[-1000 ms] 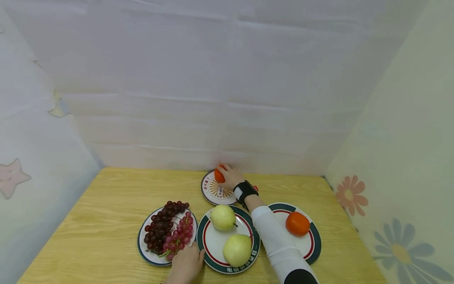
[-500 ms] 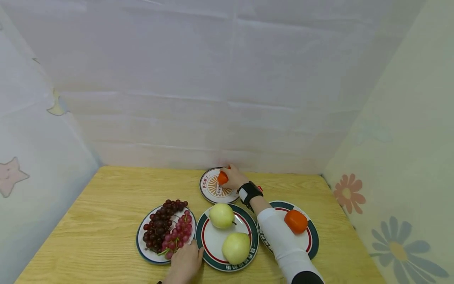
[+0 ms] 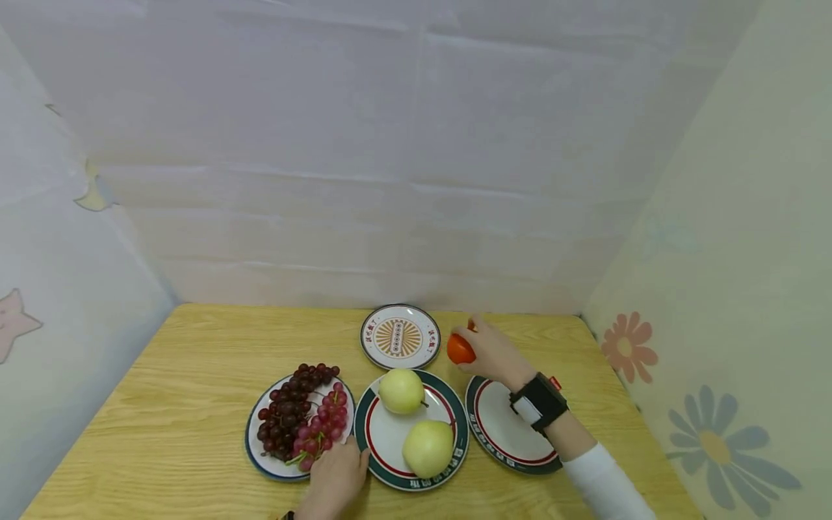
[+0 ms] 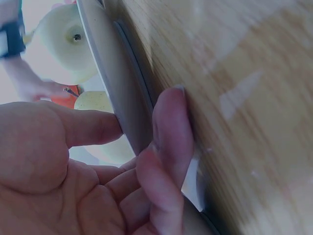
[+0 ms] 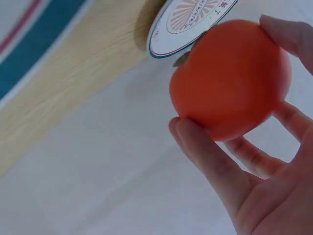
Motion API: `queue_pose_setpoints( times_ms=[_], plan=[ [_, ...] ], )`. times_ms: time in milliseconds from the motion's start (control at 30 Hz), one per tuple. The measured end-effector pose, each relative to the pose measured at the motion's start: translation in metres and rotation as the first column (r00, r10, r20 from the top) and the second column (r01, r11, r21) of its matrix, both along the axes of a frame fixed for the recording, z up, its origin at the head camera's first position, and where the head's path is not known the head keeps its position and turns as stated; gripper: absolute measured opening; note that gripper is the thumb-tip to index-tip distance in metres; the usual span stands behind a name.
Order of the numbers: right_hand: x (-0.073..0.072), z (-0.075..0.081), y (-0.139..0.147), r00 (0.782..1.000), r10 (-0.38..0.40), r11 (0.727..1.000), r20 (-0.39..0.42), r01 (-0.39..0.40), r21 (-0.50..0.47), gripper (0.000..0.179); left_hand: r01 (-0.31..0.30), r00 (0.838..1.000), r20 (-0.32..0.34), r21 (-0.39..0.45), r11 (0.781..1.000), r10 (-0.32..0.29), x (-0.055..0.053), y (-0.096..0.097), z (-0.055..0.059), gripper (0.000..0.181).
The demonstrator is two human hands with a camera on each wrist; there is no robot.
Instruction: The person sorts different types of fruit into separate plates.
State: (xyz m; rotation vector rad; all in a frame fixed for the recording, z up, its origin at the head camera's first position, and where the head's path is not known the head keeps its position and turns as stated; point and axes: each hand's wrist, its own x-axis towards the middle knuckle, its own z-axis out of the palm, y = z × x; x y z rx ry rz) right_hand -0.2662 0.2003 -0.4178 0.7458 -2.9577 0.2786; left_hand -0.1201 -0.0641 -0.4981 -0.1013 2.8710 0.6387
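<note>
My right hand [image 3: 492, 352] grips an orange-red persimmon [image 3: 461, 349] above the table, right of the small patterned plate [image 3: 370, 352]. In the right wrist view, the thumb and fingertips hold the persimmon [image 5: 227, 81] by its sides, its green leafy cap turned toward that plate. My left hand [image 3: 338, 473] rests at the near side, between the grape plate [image 3: 256, 456] and the green-rimmed plate [image 3: 367, 462] with two pale pears [image 3: 401, 391]. In the left wrist view, the thumb of my left hand [image 4: 83, 166] touches a plate rim, with the other fingers loosely curled near the tabletop.
Dark and pink grapes [image 3: 289, 419] fill the left plate. Another green-rimmed plate [image 3: 503, 426] stands at right, partly covered by my right wrist with its black band [image 3: 541, 401]. Papered walls [image 3: 416, 217] close off the table [image 3: 162, 404] at the back and sides.
The right hand has lifted the persimmon off the small back plate and carried it right. The persimmon on the right plate is now hidden behind the wrist. The left hand has stayed in place.
</note>
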Motion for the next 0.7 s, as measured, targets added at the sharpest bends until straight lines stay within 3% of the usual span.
queue_pose_setpoints(
  times_ms=[200, 333, 500, 700],
  plan=[
    [0.043, -0.022, 0.031, 0.995, -0.019, 0.996, -0.098, 0.027, 0.079, 0.059, -0.001, 0.999, -0.037, -0.01, 1.0, 0.0, 0.001, -0.002, 0.002, 0.03],
    [0.061, -0.039, 0.041, 0.995, -0.051, 0.992, -0.087, 0.06, 0.108, 0.06, 0.001, 0.998, -0.055, -0.022, 1.0, -0.003, 0.001, -0.002, 0.002, 0.029],
    [0.074, -0.054, 0.046, 0.992, -0.108, 0.984, -0.059, 0.115, 0.139, 0.06, 0.002, 0.998, -0.058, -0.031, 1.0, -0.004, 0.0, -0.002, 0.002, 0.029],
    [0.079, -0.063, 0.049, 0.989, -0.145, 0.978, -0.036, 0.149, 0.148, 0.061, 0.001, 0.999, -0.044, -0.027, 1.0, -0.002, -0.001, -0.002, 0.003, 0.029]
  ],
)
